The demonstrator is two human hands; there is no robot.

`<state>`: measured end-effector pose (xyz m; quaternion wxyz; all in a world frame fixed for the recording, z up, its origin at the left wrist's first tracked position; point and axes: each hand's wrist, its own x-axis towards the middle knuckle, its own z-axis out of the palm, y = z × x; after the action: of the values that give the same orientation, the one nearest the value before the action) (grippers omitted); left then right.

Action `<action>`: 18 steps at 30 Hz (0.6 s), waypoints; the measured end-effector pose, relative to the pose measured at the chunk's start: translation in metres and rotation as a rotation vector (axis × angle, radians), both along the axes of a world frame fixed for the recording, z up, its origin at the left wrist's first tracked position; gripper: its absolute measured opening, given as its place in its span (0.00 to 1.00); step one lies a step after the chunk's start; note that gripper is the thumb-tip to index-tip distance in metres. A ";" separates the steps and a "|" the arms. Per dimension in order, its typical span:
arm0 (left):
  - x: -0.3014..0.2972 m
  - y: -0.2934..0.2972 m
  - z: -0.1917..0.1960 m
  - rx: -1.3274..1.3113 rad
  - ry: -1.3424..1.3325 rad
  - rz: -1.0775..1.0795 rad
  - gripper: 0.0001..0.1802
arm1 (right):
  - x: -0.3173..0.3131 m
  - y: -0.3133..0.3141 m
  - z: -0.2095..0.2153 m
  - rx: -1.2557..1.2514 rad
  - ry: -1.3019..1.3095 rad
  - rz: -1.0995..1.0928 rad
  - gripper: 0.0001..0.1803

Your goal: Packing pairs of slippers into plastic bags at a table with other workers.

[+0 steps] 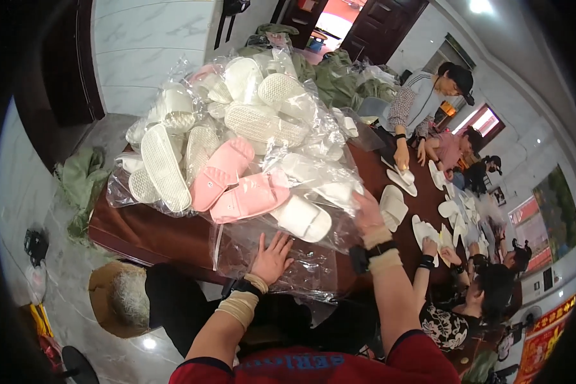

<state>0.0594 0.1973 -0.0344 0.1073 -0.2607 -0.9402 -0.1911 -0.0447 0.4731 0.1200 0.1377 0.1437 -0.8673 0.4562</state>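
Your left hand (pixel 272 259) lies flat, fingers wide, on the clear bag (pixel 310 275) by the edge of the desk (pixel 153 237); your right hand (pixel 368 216) is at the white slippers (pixel 329 191), grip hidden; tug too hard and the slippery pile (pixel 256 121) could slide.

Slippers (pixel 262 123) lie on the table (pixel 134 235), beyond the left hand (pixel 271 260).

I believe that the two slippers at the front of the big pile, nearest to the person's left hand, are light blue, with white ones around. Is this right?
Not quite: the two slippers are pink, not light blue, as the head view shows. They do lie at the front of the big pile, nearest to the left hand, with white slippers around.
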 end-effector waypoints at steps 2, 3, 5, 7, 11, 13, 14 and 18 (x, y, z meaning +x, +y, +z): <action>0.002 -0.008 -0.011 -0.013 0.028 0.028 0.33 | 0.029 0.015 0.015 0.376 0.154 0.058 0.23; 0.008 -0.019 -0.014 -0.021 0.016 0.048 0.33 | 0.055 -0.002 0.041 0.359 0.065 0.059 0.25; 0.008 -0.020 -0.010 -0.028 0.008 0.060 0.33 | 0.070 0.022 0.031 0.198 -0.066 0.039 0.25; 0.003 -0.011 -0.004 -0.011 -0.003 0.021 0.33 | 0.080 0.064 0.002 0.033 -0.191 -0.002 0.26; -0.001 -0.006 0.001 0.056 -0.048 0.028 0.38 | 0.091 0.101 -0.056 0.062 -0.179 -0.080 0.27; -0.005 -0.005 -0.002 0.164 -0.058 0.031 0.40 | 0.104 0.097 -0.057 0.031 -0.325 -0.245 0.24; -0.006 -0.001 -0.001 0.165 -0.087 0.017 0.41 | 0.109 0.127 -0.070 -0.784 -0.473 -0.066 0.20; 0.001 -0.014 0.001 0.156 -0.116 0.067 0.42 | 0.139 0.109 -0.039 -0.620 -0.206 -0.184 0.16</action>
<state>0.0600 0.1837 -0.0333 0.0788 -0.2083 -0.9353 -0.2750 0.0945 0.5820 0.0811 0.1269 -0.0309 -0.7061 0.6960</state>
